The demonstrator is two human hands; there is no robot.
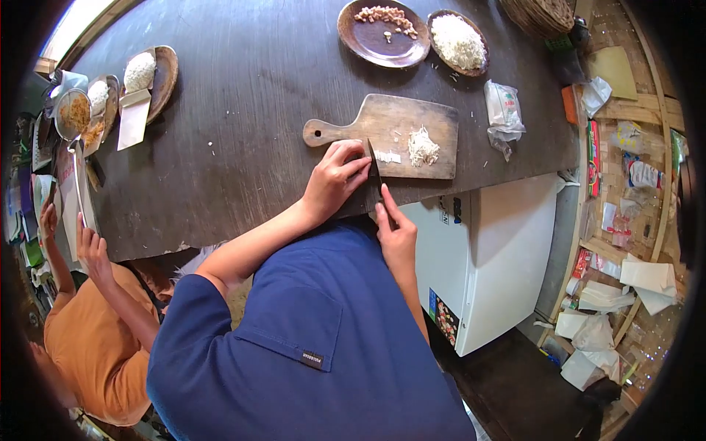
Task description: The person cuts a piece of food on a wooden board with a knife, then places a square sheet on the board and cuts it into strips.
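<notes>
Knife [376, 167] in the right hand [398, 226], blade over the board [393, 116] at the centre of the frame.

The right fingers are closed around the handle; the left hand [336, 180] has its fingers curled and bunched just left of the blade, and whether they pinch a piece cannot be told. White strips [387, 157] lie just right of the blade, near a heap of shreds [423, 148]. At upper right, a plate [365, 48] of brown bits stands beside a heaped bowl [482, 69]. At left, another person [103, 345] grips a strainer [79, 175].
</notes>
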